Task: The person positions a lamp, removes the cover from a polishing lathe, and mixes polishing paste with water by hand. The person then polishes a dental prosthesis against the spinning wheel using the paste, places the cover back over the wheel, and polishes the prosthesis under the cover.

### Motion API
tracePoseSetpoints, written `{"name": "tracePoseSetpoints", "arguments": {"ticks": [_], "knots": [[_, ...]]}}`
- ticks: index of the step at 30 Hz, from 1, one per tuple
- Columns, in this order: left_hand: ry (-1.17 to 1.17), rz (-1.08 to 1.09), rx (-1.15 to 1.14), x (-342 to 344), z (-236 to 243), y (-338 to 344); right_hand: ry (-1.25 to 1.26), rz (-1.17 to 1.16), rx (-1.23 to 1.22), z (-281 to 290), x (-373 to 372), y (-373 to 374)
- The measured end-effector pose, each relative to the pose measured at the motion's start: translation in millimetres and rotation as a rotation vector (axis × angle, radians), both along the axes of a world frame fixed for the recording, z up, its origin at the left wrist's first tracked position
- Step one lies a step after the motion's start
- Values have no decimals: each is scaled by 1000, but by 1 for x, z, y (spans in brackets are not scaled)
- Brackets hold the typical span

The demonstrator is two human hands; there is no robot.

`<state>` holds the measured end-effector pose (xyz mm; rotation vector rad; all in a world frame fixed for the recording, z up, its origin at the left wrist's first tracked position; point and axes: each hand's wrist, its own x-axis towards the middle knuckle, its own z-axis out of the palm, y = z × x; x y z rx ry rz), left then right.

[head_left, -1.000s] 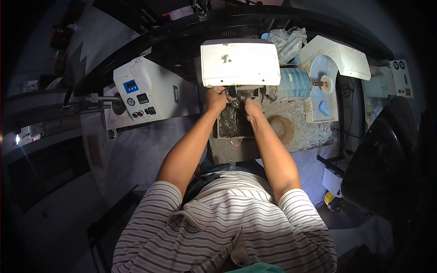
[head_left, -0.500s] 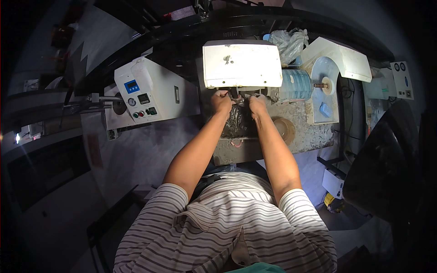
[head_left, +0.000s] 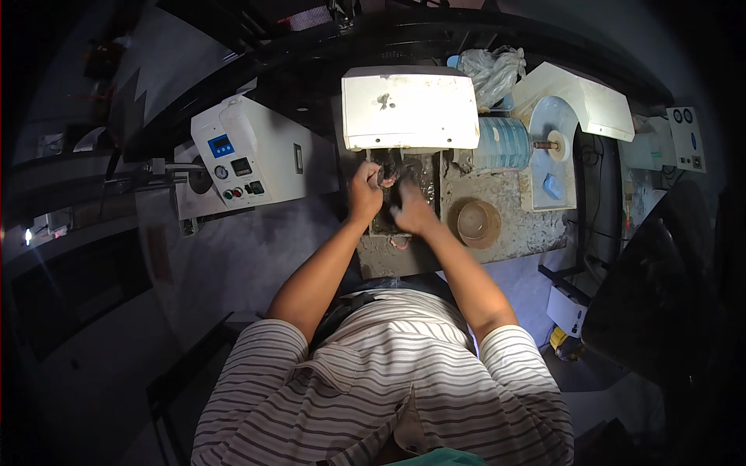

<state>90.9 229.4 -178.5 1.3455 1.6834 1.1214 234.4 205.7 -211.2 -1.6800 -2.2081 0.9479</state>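
A wet, dark object (head_left: 387, 172) is held in my left hand (head_left: 365, 193), whose fingers are closed around it; its exact shape is hard to make out. Beside and slightly below it, my right hand (head_left: 413, 211) is motion-blurred, with fingers stretched apart over a tray of dark slurry (head_left: 427, 167). The tray sits on a mud-spattered work table (head_left: 528, 233), partly under a white machine housing (head_left: 409, 105). To the right of my right hand is a tan round bowl (head_left: 478, 223).
A white control unit (head_left: 256, 155) stands at left. Right of the housing are a ribbed blue transparent container (head_left: 501, 144) and a white basin with spindle (head_left: 553, 182), with a crumpled plastic bag (head_left: 489, 74) behind. A large black curved object (head_left: 637, 287) is at lower right.
Both hands have moved toward me, out from beneath the housing's front edge. My right hand has dropped lower and opened. The dark object in my left hand shows more clearly.
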Motion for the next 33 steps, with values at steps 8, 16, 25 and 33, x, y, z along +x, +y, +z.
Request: {"name": "tracePoseSetpoints", "arguments": {"ticks": [8, 16, 25, 33], "knots": [[53, -14, 75, -5, 5, -10, 22, 389, -255, 47, 7, -32], [231, -159, 39, -5, 1, -1, 425, -20, -173, 75, 30, 14], [-7, -47, -20, 6, 1, 12, 319, -421, -28, 39, 15, 31], [27, 50, -10, 3, -14, 32, 887, -771, -355, 28, -3, 59]]}}
